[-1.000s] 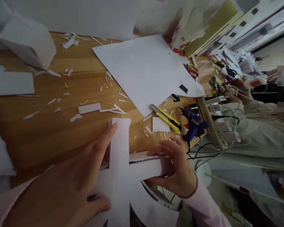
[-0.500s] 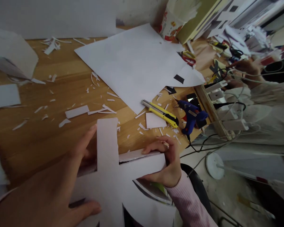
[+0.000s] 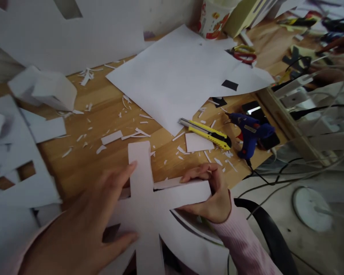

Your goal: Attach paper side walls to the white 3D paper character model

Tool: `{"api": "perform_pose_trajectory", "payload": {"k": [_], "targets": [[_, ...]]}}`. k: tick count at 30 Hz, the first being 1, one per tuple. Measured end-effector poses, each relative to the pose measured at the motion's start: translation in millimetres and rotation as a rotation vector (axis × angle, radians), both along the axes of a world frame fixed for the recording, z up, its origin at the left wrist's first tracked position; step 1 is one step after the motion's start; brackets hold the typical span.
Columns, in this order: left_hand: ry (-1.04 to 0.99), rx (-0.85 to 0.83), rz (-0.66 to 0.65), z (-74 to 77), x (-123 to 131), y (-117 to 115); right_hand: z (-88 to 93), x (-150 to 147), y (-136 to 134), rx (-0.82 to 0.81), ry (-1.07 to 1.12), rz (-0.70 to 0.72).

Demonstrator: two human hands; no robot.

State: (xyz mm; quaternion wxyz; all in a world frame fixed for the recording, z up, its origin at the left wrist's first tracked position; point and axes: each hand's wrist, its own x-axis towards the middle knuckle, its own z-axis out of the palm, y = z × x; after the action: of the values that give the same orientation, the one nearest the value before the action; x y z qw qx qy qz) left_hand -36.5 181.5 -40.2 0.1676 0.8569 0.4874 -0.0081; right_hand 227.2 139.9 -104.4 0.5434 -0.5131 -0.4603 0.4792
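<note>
A white three-dimensional cut-out shape [image 3: 145,206], with straight arms and a curved lower stroke, looks like foam board or thick card. It is at the bottom centre, partly outside the view. My right hand [image 3: 215,194] pinches its right arm, fingers over the far edge and thumb underneath. Spread over the left side is my left hand [image 3: 88,217], its forefinger tip against the upright arm and its thumb lower down on the front; the other fingers are mostly hidden. A yellow utility knife [image 3: 206,133] lies beyond the shape, partly on a small white piece [image 3: 197,142].
A blue glue gun [image 3: 250,131] with its cord is by the table's right edge. Scissors [image 3: 243,55] and a large white sheet [image 3: 172,72] lie further back. White boxes [image 3: 53,89], cut boards [image 3: 46,168] and offcuts are leftward. A co-worker's hand [image 3: 339,49] shows at right.
My view has swung left, so the table things appear further right. My left forefinger has come onto the upright arm from beside it. The right hand keeps its grip.
</note>
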Motion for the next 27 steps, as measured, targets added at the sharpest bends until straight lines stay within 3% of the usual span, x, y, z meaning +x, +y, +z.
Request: {"api": "perform_pose_trajectory", "payload": {"k": [6,9,14,18,27], "targets": [[0.045,0.04,-0.418,33.0,10,-5,-2.0,-1,1,0.016,-0.018,-0.003],[0.106,0.054,-0.403,34.0,31,-14,-3.8,0,2,0.038,-0.03,0.01],[0.129,0.009,-0.387,22.6,56,-15,-9.9,1,2,0.114,-0.015,0.028],[0.122,0.01,-0.402,20.1,57,-7,-15.7,2,2,0.137,-0.036,0.029],[-0.102,-0.046,-0.475,15.8,57,5,-20.9,5,2,0.082,-0.065,0.039]]}}
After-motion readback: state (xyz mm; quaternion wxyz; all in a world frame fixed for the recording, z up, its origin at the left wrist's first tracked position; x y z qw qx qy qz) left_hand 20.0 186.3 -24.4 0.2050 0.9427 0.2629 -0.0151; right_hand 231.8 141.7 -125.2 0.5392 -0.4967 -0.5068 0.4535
